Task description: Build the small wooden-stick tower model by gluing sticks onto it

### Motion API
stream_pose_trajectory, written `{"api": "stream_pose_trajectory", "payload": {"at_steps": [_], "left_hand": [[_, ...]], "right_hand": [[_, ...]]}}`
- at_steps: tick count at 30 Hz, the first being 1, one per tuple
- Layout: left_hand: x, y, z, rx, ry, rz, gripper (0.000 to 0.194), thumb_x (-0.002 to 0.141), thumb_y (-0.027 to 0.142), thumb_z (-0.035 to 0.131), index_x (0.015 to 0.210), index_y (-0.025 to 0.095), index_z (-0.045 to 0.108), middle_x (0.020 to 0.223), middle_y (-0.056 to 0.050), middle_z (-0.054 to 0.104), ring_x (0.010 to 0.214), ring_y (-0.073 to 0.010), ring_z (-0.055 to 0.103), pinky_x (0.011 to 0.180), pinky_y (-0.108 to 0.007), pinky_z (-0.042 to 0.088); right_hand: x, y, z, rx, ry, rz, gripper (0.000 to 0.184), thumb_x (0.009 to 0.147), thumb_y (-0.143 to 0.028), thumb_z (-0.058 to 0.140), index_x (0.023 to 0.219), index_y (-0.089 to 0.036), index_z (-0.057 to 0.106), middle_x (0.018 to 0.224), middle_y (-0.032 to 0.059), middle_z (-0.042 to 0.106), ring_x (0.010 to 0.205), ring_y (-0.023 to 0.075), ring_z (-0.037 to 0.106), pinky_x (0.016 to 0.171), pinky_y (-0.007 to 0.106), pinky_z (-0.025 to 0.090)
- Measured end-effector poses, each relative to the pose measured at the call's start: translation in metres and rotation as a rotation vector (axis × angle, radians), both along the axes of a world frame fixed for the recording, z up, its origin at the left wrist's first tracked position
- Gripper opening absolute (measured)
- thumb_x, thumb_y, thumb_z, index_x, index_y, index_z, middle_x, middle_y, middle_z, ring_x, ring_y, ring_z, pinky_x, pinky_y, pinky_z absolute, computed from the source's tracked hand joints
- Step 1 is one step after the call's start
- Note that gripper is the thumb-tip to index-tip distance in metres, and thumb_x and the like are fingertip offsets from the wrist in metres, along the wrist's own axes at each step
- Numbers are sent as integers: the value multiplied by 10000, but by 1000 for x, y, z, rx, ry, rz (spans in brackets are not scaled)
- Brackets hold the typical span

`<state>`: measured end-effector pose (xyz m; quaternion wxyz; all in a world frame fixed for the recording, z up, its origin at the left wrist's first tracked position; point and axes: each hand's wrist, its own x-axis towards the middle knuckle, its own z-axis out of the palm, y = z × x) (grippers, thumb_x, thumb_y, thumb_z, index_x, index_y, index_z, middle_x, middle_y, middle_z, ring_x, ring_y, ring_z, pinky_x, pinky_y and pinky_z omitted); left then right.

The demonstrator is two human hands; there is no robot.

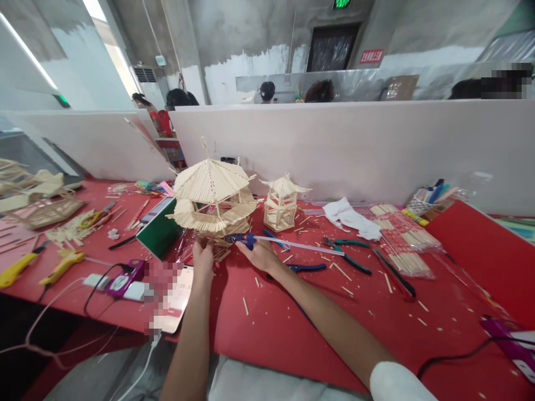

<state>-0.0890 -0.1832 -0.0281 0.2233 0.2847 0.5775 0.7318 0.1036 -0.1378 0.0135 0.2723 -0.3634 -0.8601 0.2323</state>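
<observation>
A large pavilion model (212, 181) made of thin wooden sticks stands in front of me, with a ribbed cone roof and a wider lower tier. My left hand (203, 255) is closed on its lower front edge; the fingertips are partly hidden beneath it. In my right hand (261, 256) is a blue hot glue gun (247, 239), its nozzle pointing left at the lower tier. A long translucent glue stick (303, 246) sticks out of its back to the right. A smaller stick pavilion (281, 210) stands just right of the large one.
Pliers (353, 256), a dark blue-handled tool (307, 268), bagged sticks (401, 245) and white tissue (351, 217) lie right. Leftward are a yellow glue gun (62, 266), a power strip (125, 278), a phone (178, 303) and a green board (159, 236). A white partition (355, 150) stands behind.
</observation>
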Motion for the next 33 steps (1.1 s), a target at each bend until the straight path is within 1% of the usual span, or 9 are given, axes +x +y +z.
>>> {"api": "stream_pose_trajectory", "payload": {"at_steps": [3, 6, 9, 17, 22, 26, 33], "left_hand": [[3, -3, 5, 1, -16, -15, 257, 717, 326, 668, 924, 197, 587, 820, -3, 634, 652, -130, 597, 535, -216, 474], [5, -5, 9, -1, -28, -14, 275, 709, 322, 662, 939, 191, 588, 859, -10, 639, 618, -119, 583, 498, -206, 442], [5, -4, 11, -13, -25, -16, 265, 685, 302, 675, 901, 178, 587, 847, -14, 637, 641, -126, 596, 528, -216, 464], [2, -1, 6, -12, -12, -11, 256, 676, 291, 705, 878, 185, 589, 812, -6, 642, 694, -144, 611, 593, -235, 484], [1, 3, 5, -2, 6, 0, 259, 663, 299, 709, 857, 183, 583, 839, -12, 637, 753, -150, 614, 656, -247, 485], [0, 4, 4, -15, 3, 2, 276, 659, 310, 711, 866, 182, 582, 804, -5, 621, 732, -150, 603, 630, -247, 468], [-1, 4, 2, -22, -16, -12, 289, 640, 277, 698, 883, 182, 574, 793, -3, 634, 696, -147, 606, 619, -248, 478]], "right_hand": [[2, 0, 2, -3, 38, 19, 353, 1012, -446, 486, 990, -221, 758, 972, 62, 777, 930, 234, 694, 827, 292, 449], [5, 0, 1, -7, 68, 22, 355, 1012, -451, 483, 1004, -224, 755, 964, 54, 775, 921, 226, 691, 828, 287, 447], [8, 1, -1, -12, 46, 23, 360, 1007, -467, 485, 1000, -228, 754, 953, 51, 771, 910, 224, 689, 816, 284, 445], [10, 4, -4, 10, 29, 35, 379, 1012, -484, 465, 1021, -232, 749, 970, 53, 769, 933, 221, 688, 806, 277, 444], [12, 3, -3, 7, 50, 46, 372, 1008, -482, 472, 1004, -233, 748, 942, 46, 769, 885, 215, 691, 789, 279, 445], [13, 2, -2, -11, 81, 36, 355, 1005, -470, 486, 998, -231, 749, 948, 41, 772, 892, 211, 688, 805, 277, 452], [7, 4, -3, -25, 54, 40, 368, 1004, -474, 490, 961, -225, 757, 939, 53, 772, 937, 220, 691, 838, 281, 455]]}}
